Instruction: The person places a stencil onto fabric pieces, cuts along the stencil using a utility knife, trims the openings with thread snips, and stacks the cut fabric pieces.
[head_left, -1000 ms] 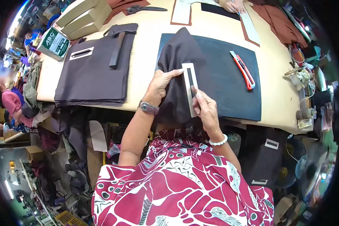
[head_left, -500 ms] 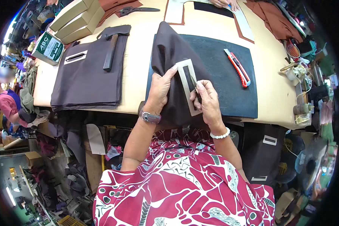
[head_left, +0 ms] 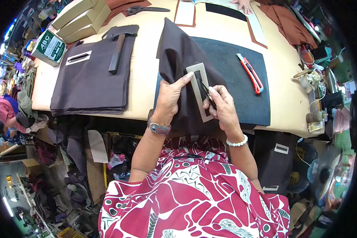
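A dark brown fabric piece (head_left: 174,51) is lifted off the black mat (head_left: 242,103), its upper end rising to a point. On it lies a pale rectangular frame (head_left: 196,91) with a dark slot. My left hand (head_left: 169,97) grips the fabric and the frame's upper left edge, thumb on top. Pinched in my right hand (head_left: 223,105) is a small dark pointed tool (head_left: 205,89), its tip at the slot. What kind of tool it is, I cannot tell.
A red cutter (head_left: 250,74) lies on the mat. To the left, a hammer (head_left: 117,55) rests on stacked dark fabric (head_left: 87,89). Behind are boxes (head_left: 85,31), scissors (head_left: 146,9) and a co-worker's hand (head_left: 244,4). Another person stands at far left.
The fabric and frame have tilted, and the fabric's tip has moved up and left. The dark tool now shows more clearly in my right hand. The co-worker's hand has opened out.
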Action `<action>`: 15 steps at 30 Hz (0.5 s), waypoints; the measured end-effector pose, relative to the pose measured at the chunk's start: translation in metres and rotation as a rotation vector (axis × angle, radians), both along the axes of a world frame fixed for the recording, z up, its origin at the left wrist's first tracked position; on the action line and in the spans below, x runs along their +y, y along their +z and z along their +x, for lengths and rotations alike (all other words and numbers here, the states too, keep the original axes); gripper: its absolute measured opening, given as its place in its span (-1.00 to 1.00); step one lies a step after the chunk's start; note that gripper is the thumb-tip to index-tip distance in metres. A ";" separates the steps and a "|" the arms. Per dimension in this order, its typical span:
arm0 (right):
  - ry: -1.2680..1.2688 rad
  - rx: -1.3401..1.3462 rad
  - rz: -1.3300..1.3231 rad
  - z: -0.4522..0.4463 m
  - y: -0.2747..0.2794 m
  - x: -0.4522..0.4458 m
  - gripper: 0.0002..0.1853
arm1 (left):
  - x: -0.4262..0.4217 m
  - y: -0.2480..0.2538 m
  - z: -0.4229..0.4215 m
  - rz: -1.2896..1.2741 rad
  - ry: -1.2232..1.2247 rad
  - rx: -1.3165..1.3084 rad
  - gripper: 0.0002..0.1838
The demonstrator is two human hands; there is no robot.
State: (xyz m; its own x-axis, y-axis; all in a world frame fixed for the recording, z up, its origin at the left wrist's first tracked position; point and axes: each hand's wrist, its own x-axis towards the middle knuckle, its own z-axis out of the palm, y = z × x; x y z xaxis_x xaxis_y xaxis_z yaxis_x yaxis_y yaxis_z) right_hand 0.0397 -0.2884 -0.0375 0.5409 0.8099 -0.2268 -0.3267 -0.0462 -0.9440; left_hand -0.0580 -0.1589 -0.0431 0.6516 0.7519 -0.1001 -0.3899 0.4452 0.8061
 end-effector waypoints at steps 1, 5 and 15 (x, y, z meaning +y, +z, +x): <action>0.000 -0.005 -0.006 -0.001 0.000 -0.001 -0.74 | 0.000 -0.001 0.000 -0.009 -0.008 0.007 -0.63; -0.026 -0.040 -0.002 -0.005 -0.002 0.002 -0.75 | -0.006 -0.001 0.002 -0.044 0.017 -0.012 -0.63; -0.090 -0.020 0.087 -0.014 0.002 0.011 -0.78 | -0.018 -0.002 0.001 -0.036 0.108 -0.067 -0.78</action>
State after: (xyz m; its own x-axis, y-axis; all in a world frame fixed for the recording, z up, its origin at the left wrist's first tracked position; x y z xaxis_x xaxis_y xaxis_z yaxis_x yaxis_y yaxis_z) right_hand 0.0259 -0.2775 -0.0351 0.6159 0.7741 -0.1463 -0.3070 0.0648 -0.9495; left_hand -0.0572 -0.1773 -0.0446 0.5728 0.8151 -0.0871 -0.4896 0.4254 0.7612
